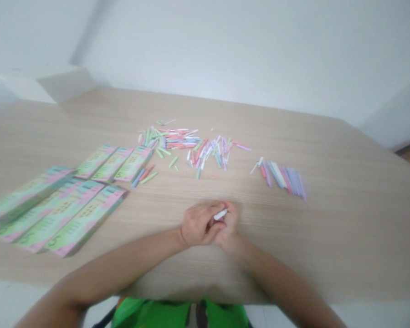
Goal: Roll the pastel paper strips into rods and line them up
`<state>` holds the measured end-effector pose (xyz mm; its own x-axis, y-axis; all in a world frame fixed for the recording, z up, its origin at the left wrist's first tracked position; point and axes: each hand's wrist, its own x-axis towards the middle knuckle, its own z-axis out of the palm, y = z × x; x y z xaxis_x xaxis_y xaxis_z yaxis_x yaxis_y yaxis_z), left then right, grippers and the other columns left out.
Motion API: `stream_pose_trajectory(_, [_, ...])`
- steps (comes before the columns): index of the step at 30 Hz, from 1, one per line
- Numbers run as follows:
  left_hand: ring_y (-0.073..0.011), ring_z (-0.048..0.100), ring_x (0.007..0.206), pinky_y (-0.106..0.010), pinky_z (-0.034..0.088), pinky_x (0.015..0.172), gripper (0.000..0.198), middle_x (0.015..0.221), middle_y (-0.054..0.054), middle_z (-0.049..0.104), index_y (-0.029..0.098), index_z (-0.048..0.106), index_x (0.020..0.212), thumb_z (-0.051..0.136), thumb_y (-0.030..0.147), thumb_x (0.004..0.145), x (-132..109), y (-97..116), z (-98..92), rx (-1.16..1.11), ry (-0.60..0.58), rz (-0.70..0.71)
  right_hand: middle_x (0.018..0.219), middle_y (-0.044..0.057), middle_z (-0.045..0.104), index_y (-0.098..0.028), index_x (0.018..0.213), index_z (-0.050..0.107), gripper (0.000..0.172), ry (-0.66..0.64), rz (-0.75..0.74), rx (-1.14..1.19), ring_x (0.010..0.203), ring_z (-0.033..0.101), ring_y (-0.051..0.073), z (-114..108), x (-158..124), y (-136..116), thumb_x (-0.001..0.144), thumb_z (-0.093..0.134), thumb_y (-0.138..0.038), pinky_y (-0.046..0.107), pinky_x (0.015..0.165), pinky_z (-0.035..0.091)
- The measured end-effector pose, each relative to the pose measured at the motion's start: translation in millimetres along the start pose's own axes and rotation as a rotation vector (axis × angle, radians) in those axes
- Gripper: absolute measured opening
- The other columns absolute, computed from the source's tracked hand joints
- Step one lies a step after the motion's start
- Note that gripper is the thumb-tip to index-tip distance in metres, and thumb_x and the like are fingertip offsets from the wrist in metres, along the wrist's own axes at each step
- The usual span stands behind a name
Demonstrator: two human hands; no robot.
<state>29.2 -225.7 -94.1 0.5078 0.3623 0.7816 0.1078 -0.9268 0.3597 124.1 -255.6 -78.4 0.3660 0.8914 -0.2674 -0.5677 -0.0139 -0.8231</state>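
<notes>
My left hand (200, 224) and my right hand (230, 228) are closed together low over the middle of the table. Between their fingers shows a short white pen-like stick (220, 214), slanting up to the right; its lower end is hidden in the grip. Beyond the hands lies a loose heap of slim pastel sticks (181, 139) in pink, green, white, blue and purple. A second scattered group of the sticks (210, 152) lies just right of it. Farther right, more sticks (283, 176) rest side by side in a slanted row.
Flat green-and-pink printed boxes (85, 218) lie on the left in two rows. Several coloured sticks (144, 175) sit beside the upper row of boxes. A white box-like object (66, 84) stands at the far left of the wooden table (345, 218), against the white wall.
</notes>
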Motion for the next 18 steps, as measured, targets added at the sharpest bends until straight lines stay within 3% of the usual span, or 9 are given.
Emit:
stream_pose_trajectory(3, [-0.0145, 0.066, 0.073, -0.025, 0.049, 0.068, 0.017, 0.081, -0.006, 0.071, 0.017, 0.063, 0.098, 0.051, 0.025, 0.088, 5.5, -6.3, -6.2, -0.028, 0.058, -0.012, 0.04, -0.009, 0.022, -0.022, 0.056, 0.042, 0.041, 0.008, 0.221, 0.209, 0.035, 0.017, 0.007, 0.4, -3.6, -6.0, 0.077, 0.04, -0.057, 0.02, 0.034, 0.018])
stream_pose_trajectory(7, [-0.01, 0.058, 0.055, -0.02, 0.044, 0.057, 0.016, 0.066, -0.003, 0.067, 0.015, 0.063, 0.091, 0.051, 0.026, 0.089, 16.8, -24.6, -30.5, 0.047, 0.066, -0.187, 0.037, -0.012, 0.019, -0.019, 0.078, 0.055, 0.042, 0.001, 0.202, 0.145, 0.033, 0.011, 0.007, -4.7, 4.3, -8.1, 0.078, 0.04, -0.059, 0.021, 0.035, 0.014])
stream_pose_trajectory(9, [-0.0084, 0.054, 0.049, -0.019, 0.041, 0.053, 0.02, 0.061, -0.001, 0.064, 0.014, 0.062, 0.089, 0.049, 0.029, 0.091, 24.1, -36.4, -43.4, 0.082, 0.024, -0.263, 0.039, -0.012, 0.028, -0.021, 0.083, 0.052, 0.03, 0.127, 0.054, 0.02, 0.034, 0.018, 0.008, -7.0, 10.3, -5.7, 0.076, 0.049, -0.049, 0.021, 0.036, 0.016])
stream_pose_trajectory(11, [-0.0079, 0.054, 0.048, -0.018, 0.039, 0.053, 0.023, 0.06, 0.0, 0.062, 0.015, 0.06, 0.089, 0.045, 0.032, 0.093, 31.6, -46.1, -52.4, 0.108, -0.043, -0.309, 0.051, -0.008, 0.044, -0.022, 0.087, 0.051, 0.02, 0.242, -0.186, -0.126, 0.041, 0.036, 0.009, -8.8, 13.5, -2.5, 0.077, 0.052, -0.039, 0.021, 0.042, 0.028])
stream_pose_trajectory(13, [-0.0082, 0.055, 0.048, -0.018, 0.038, 0.052, 0.027, 0.06, 0.001, 0.062, 0.015, 0.059, 0.09, 0.043, 0.036, 0.094, 38.3, -50.8, -56.4, 0.139, -0.122, -0.335, 0.074, -0.001, 0.057, -0.022, 0.091, 0.053, 0.015, 0.261, -0.475, -0.328, 0.066, 0.054, 0.014, -10.4, 12.8, 0.2, 0.082, 0.048, -0.034, 0.028, 0.061, 0.043])
stream_pose_trajectory(15, [-0.0097, 0.056, 0.049, -0.019, 0.037, 0.052, 0.031, 0.06, 0.0, 0.062, 0.016, 0.059, 0.09, 0.041, 0.04, 0.094, 42.8, -49.6, -56.3, 0.183, -0.21, -0.346, 0.096, 0.006, 0.058, -0.022, 0.093, 0.058, 0.019, 0.213, -0.73, -0.607, 0.095, 0.054, 0.019, -11.9, 9.7, 2.2, 0.087, 0.042, -0.031, 0.039, 0.086, 0.042])
stream_pose_trajectory(18, [-0.0126, 0.058, 0.05, -0.02, 0.036, 0.05, 0.035, 0.059, -0.001, 0.062, 0.016, 0.06, 0.089, 0.039, 0.044, 0.094, 45.7, -38.6, -52.7, 0.28, -0.348, -0.361, 0.106, 0.008, 0.056, -0.022, 0.096, 0.061, 0.025, 0.088, -0.946, -0.909, 0.11, 0.046, 0.024, -13.9, 7.2, 5.4, 0.089, 0.038, -0.027, 0.047, 0.098, 0.033])
